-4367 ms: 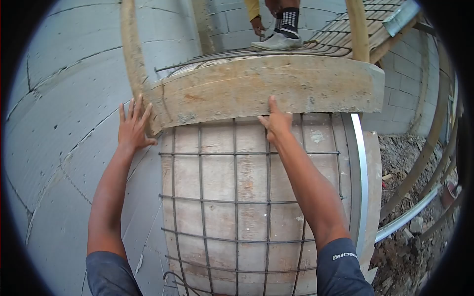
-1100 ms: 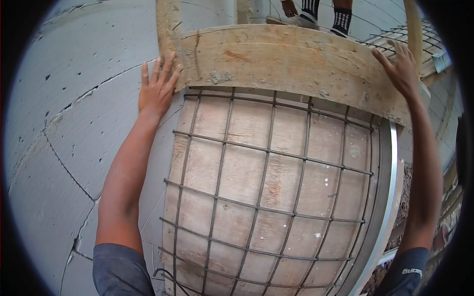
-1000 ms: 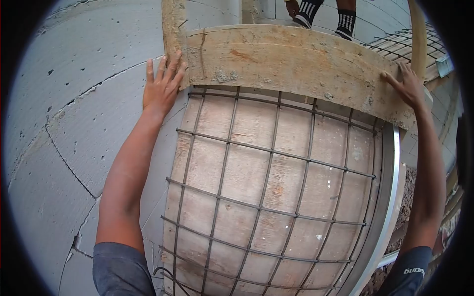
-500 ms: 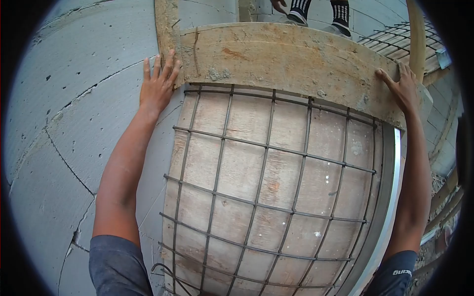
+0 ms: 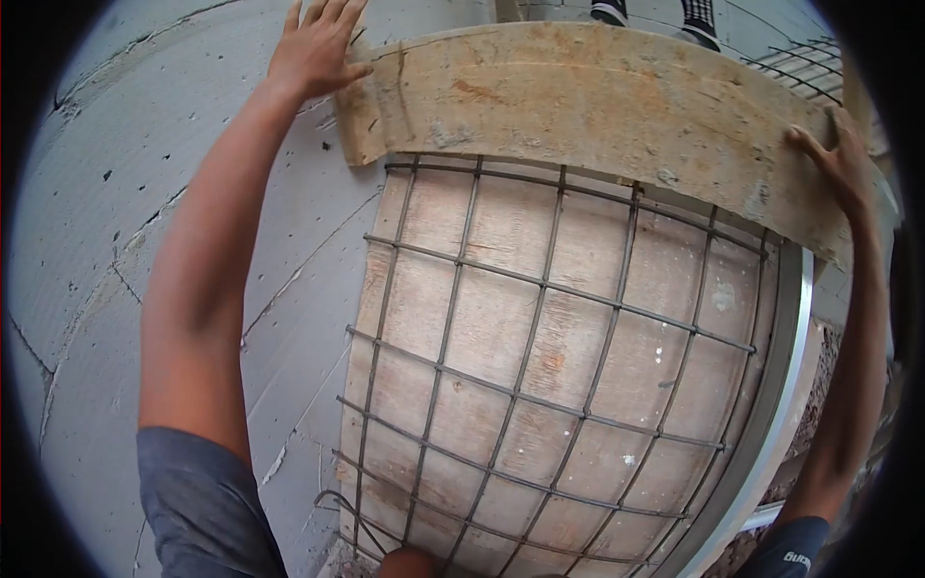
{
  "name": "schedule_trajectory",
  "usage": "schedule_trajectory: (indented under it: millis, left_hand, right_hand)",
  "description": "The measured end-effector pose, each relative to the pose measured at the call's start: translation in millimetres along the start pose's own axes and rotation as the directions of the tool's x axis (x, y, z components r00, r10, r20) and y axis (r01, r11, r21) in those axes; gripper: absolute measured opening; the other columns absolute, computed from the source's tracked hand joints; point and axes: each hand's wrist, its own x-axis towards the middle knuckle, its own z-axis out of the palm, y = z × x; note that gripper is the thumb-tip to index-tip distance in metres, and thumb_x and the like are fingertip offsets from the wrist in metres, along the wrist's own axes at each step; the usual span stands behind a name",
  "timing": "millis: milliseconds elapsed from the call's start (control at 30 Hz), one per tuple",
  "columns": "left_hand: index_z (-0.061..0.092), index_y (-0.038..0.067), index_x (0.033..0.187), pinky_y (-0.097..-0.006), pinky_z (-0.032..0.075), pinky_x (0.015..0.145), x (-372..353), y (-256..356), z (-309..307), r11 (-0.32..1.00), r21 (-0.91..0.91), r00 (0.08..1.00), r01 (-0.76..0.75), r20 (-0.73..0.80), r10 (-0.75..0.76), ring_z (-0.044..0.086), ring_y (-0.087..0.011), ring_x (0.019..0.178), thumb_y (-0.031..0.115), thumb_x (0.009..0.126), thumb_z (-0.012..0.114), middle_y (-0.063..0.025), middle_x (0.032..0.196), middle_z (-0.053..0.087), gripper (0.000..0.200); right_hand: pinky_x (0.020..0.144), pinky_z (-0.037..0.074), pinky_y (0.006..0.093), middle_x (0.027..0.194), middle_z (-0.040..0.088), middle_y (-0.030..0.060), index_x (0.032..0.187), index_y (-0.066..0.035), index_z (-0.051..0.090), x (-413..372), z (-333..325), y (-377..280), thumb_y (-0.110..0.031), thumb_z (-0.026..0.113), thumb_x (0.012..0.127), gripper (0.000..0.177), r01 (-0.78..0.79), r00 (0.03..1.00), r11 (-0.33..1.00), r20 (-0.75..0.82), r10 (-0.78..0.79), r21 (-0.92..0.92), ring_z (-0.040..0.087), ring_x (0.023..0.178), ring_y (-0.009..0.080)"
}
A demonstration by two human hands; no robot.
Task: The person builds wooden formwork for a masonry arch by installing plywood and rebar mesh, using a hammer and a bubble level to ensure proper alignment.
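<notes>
A wide wooden board (image 5: 578, 96) with stains and mortar spots spans the top of the view. My left hand (image 5: 316, 48) lies with fingers spread at an upright timber (image 5: 362, 125) by the board's left end, against the block wall. At the board's right end, my right hand (image 5: 836, 159) rests on its upper edge, thumb and fingers apart. Below the board a steel rebar grid (image 5: 520, 279) lies over a pale plywood panel (image 5: 501, 217). A metal-edged bar (image 5: 795, 318) runs along the panel's right side.
Light grey block wall (image 5: 96, 222) with cracked joints fills the left. Beyond the board show a person's shoes (image 5: 701, 37) and patterned socks. More rebar (image 5: 805, 67) is at the upper right. A bent wire (image 5: 337, 499) sticks out at the lower left.
My left hand has moved up along the upright timber. The board, grid and right hand now appear further right, and the view has shifted.
</notes>
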Motion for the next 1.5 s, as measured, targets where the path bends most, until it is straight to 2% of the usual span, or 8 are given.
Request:
schedule_trajectory:
  millis: [33, 133, 233, 500, 567, 833, 1067, 1500]
  left_hand:
    - [0.031, 0.010, 0.152, -0.0541, 0.001, 0.122, 6, 1, -28, 1.000, -0.009, 0.962, 0.016, 0.273, -0.013, 0.002, -0.0308, 0.152, 0.057, 0.076, 0.073, -0.0133, 0.163, 0.013, 0.099]
    - [0.032, 0.015, 0.152, -0.0563, 0.003, 0.121, 20, -7, -28, 0.999, 0.015, 0.916, -0.033, 0.401, 0.024, 0.007, -0.0305, 0.152, 0.059, 0.078, 0.071, -0.0136, 0.163, 0.016, 0.095]
    - [0.032, 0.020, 0.153, -0.0585, 0.001, 0.120, 26, -6, -18, 0.995, 0.060, 0.928, -0.075, 0.370, 0.048, 0.004, -0.0296, 0.152, 0.062, 0.079, 0.068, -0.0104, 0.164, 0.014, 0.092]
    - [0.027, 0.017, 0.156, -0.0568, 0.003, 0.121, 21, 8, 9, 0.980, 0.192, 0.942, -0.051, 0.336, -0.017, 0.001, -0.0243, 0.153, 0.073, 0.087, 0.044, -0.0075, 0.166, 0.007, 0.090]
    - [0.026, 0.016, 0.156, -0.0568, 0.004, 0.121, 20, 7, 15, 0.985, 0.166, 0.952, -0.039, 0.306, -0.014, 0.001, -0.0247, 0.153, 0.070, 0.088, 0.044, -0.0078, 0.166, 0.007, 0.088]
    - [0.024, 0.024, 0.155, -0.0567, 0.015, 0.120, 12, 21, 24, 0.951, 0.308, 0.976, 0.003, 0.207, -0.071, 0.010, -0.0231, 0.151, 0.064, 0.091, 0.048, -0.0035, 0.165, 0.012, 0.080]
    - [0.013, 0.037, 0.157, -0.0596, 0.014, 0.121, 7, 14, 7, 0.930, 0.368, 0.961, -0.007, 0.259, -0.095, 0.004, -0.0151, 0.152, 0.073, 0.091, 0.036, 0.0087, 0.165, 0.002, 0.079]
    - [0.019, 0.027, 0.157, -0.0548, 0.006, 0.122, 7, 39, -28, 0.983, 0.168, 0.928, 0.067, 0.350, -0.124, 0.005, -0.0154, 0.153, 0.044, 0.081, 0.067, 0.0035, 0.166, 0.007, 0.091]
  right_hand:
    - [0.109, 0.038, 0.0432, 0.133, 0.056, 0.0229, 0.136, 0.004, 0.051, 7, 3, 9, -0.062, 0.071, 0.079, 0.090, 0.011, 1.000, 1.000, 0.013, -0.011, -0.014, 0.051, 0.127, 0.0337]
    - [0.107, 0.040, 0.0418, 0.132, 0.058, 0.0211, 0.135, 0.004, 0.052, 14, 12, 19, -0.056, 0.074, 0.079, 0.085, 0.095, 0.962, 0.988, -0.246, -0.122, -0.121, 0.054, 0.124, 0.0333]
    - [0.107, 0.040, 0.0413, 0.134, 0.057, 0.0200, 0.136, 0.004, 0.052, 9, 9, 12, -0.053, 0.075, 0.079, 0.083, -0.021, 1.000, 0.999, 0.022, 0.022, -0.035, 0.054, 0.126, 0.0332]
    - [0.112, 0.035, 0.0402, 0.141, 0.052, 0.0208, 0.139, 0.000, 0.050, -2, 58, 54, -0.039, 0.078, 0.081, 0.075, 0.053, 0.976, 0.998, -0.212, -0.042, 0.045, 0.048, 0.132, 0.0333]
    - [0.084, 0.046, 0.0509, 0.097, 0.064, 0.0230, 0.103, 0.004, 0.066, -13, 39, 26, -0.066, 0.076, 0.072, 0.078, 0.289, 0.845, 0.941, -0.413, -0.338, -0.178, 0.060, 0.095, 0.0402]
    - [0.085, 0.046, 0.0500, 0.093, 0.063, 0.0211, 0.102, 0.005, 0.065, -17, 3, -6, -0.069, 0.075, 0.069, 0.081, 0.288, 0.873, 0.957, -0.397, -0.282, -0.045, 0.060, 0.095, 0.0393]
    - [0.113, 0.035, 0.0409, 0.142, 0.051, 0.0202, 0.140, -0.004, 0.050, -46, 69, 50, -0.034, 0.080, 0.078, 0.075, 0.077, 0.939, 0.997, -0.335, -0.083, -0.032, 0.047, 0.133, 0.0333]
    - [0.091, 0.045, 0.0424, 0.097, 0.059, 0.0124, 0.098, -0.005, 0.061, -52, 35, -11, -0.082, 0.066, 0.066, 0.084, 0.163, 0.881, 0.987, -0.450, -0.147, -0.003, 0.058, 0.096, 0.0272]
